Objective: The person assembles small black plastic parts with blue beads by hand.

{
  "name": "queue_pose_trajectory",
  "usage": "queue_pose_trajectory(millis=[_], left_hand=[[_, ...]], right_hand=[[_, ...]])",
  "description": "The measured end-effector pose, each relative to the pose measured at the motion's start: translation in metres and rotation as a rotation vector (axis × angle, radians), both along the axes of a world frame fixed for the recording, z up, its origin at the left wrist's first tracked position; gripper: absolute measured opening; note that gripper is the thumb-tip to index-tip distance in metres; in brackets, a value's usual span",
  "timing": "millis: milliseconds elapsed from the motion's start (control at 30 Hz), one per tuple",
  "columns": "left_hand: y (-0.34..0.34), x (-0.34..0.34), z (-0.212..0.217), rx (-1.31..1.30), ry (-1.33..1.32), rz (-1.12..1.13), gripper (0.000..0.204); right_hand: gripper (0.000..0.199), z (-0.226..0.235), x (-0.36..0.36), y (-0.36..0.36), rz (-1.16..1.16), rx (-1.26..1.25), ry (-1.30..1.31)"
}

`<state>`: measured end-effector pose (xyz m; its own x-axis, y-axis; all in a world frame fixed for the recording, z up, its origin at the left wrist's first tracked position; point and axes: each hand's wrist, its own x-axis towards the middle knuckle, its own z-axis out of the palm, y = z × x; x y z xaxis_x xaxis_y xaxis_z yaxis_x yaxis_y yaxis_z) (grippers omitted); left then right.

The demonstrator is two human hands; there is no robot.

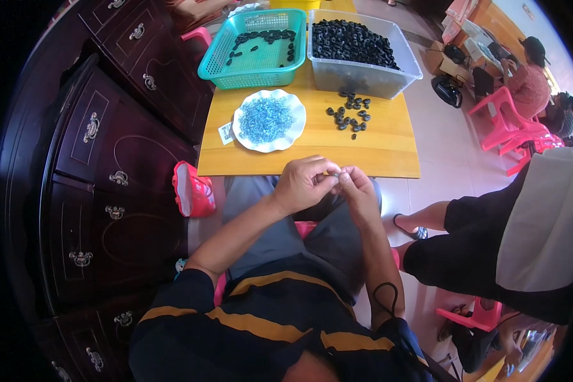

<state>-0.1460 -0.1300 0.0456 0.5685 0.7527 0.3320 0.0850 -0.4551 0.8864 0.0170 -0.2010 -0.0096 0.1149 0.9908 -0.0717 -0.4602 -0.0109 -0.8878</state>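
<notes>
My left hand (pixel 307 184) and my right hand (pixel 356 188) meet over my lap, just off the front edge of the wooden table (pixel 235 167). Thumbs and forefingers of both are pinched together around something tiny, mostly covered by the fingertips. On the table ahead of my left hand stands a white scalloped plate (pixel 247 144) heaped with small clear-blue pieces (pixel 266 120). Beyond my right hand lie several loose black oval parts (pixel 350 114). A translucent tub (pixel 356 81) behind them is full of similar black parts (pixel 351 42).
A green plastic basket (pixel 235 79) with some black parts stands at the table's far left. A red bag (pixel 195 191) is by the table's left side, near dark wooden cabinets (pixel 118 178). Someone stands close on my right (pixel 477 242); others sit by pink chairs (pixel 506 118).
</notes>
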Motion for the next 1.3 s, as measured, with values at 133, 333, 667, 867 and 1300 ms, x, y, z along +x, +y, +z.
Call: queue_pose_trajectory(millis=[133,333,667,867,1300], left_hand=[[0.007,-0.002,-0.013,0.057,-0.003,-0.049,0.007],[0.006,0.0,-0.014,0.105,0.007,-0.051,0.011],[0.004,0.002,-0.025,-0.222,-0.095,-0.025,0.008],[0.003,0.003,-0.022,-0.321,-0.111,-0.067,0.008],[0.011,0.004,-0.022,0.377,0.065,-0.064,0.011]], right_hand=[[0.019,0.004,-0.003,-0.001,0.036,-0.013,-0.042],[0.019,-0.002,0.002,-0.001,0.063,0.027,-0.076],[0.017,0.002,-0.012,0.001,-0.19,0.239,-0.405],[0.019,0.003,-0.01,0.0,-0.112,0.155,-0.226],[0.02,0.001,0.002,-0.001,0.116,-0.131,0.254]])
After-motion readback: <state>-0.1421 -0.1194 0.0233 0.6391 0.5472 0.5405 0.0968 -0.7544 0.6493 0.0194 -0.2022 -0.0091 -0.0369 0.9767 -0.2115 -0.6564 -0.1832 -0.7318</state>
